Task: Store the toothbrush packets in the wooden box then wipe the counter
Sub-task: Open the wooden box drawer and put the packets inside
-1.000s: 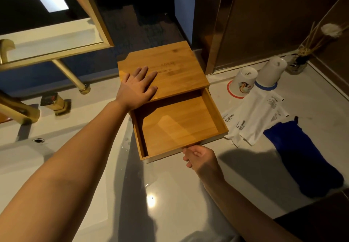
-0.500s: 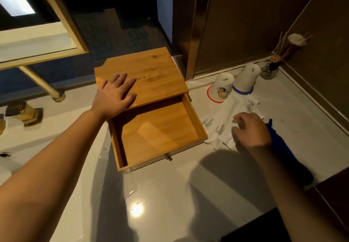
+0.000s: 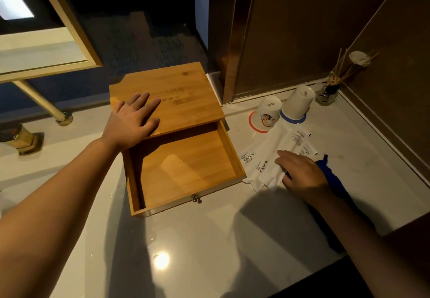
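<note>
A wooden box (image 3: 186,104) stands on the white counter (image 3: 209,246), its drawer (image 3: 183,169) pulled out toward me and empty. My left hand (image 3: 132,123) lies flat on the box's top with fingers spread. White toothbrush packets (image 3: 263,158) printed "BRUSHING TEETH" lie in an overlapping pile just right of the drawer. My right hand (image 3: 302,172) rests palm down on the pile's right part, fingers extended onto the packets, nothing lifted. A blue cloth (image 3: 330,172) lies right of the packets, partly under my right wrist.
Two upturned white cups (image 3: 267,114) (image 3: 297,102) stand on round coasters behind the packets. A reed diffuser (image 3: 328,93) sits in the back right corner. Gold tap fittings (image 3: 25,139) and a gold-framed mirror are at the left. The counter's edge runs at lower right.
My right hand left the drawer's front knob and moved right onto the packets. The drawer stays pulled out and my left hand stays on the box top.
</note>
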{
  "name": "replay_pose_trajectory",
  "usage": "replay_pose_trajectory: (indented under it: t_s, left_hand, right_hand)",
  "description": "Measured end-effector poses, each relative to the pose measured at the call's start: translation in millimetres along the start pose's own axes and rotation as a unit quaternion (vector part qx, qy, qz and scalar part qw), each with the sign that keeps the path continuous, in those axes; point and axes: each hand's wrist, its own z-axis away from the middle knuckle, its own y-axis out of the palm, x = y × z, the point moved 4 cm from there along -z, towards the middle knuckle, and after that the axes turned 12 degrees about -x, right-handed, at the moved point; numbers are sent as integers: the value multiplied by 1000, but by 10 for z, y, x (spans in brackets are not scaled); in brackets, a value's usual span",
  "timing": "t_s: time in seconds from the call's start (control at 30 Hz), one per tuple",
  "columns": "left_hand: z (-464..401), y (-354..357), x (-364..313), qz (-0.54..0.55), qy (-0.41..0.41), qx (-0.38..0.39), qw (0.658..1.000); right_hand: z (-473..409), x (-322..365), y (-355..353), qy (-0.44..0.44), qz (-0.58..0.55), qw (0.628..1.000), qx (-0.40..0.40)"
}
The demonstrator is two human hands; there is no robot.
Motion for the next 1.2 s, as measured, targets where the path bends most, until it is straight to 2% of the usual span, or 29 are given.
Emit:
replay_pose_trajectory:
  t_s: [0.07, 0.17, 0.33, 0.43, 0.53, 0.63, 0.7, 0.9, 1.03, 1.2]
  left_hand:
    - [4, 4, 0, 1, -1, 0, 1000]
    - [7, 3, 6, 5, 1, -6, 1000]
    - [-5, 10, -16, 9, 1, -6, 1000]
    - [-6, 9, -24, 8, 3, -5, 1000]
    - [6, 22, -32, 9, 4, -6, 1000]
    - [9, 35, -61, 11, 3, -11, 1000]
    - [0, 29, -74, 12, 1, -13, 1000]
    - [2, -40, -98, 33, -2, -30, 999]
    - [2, -84, -87, 53, 13, -21, 998]
    - [-2, -86, -59, 34, 8, -35, 999]
  right_hand:
    - [24, 32, -38, -26, -1, 999, -34]
    - [-8, 148, -240, -67, -14, 989, -128]
    - [-299, 538, -919, -75, -63, 949, -299]
    - [-512, 994, -1186, -105, -123, 929, -332]
    - [-712, 1325, -1256, -75, -306, 913, -259]
    - [-903, 1444, -1197, 20, -500, 851, -159]
    - [-1040, 1484, -1118, 42, -559, 821, -108]
    - [-1394, 1736, -745, 13, -504, 861, 66]
    - [-1537, 1967, -526, -40, -401, 896, 186]
    - [-1477, 2244, -78, -102, -276, 905, 308]
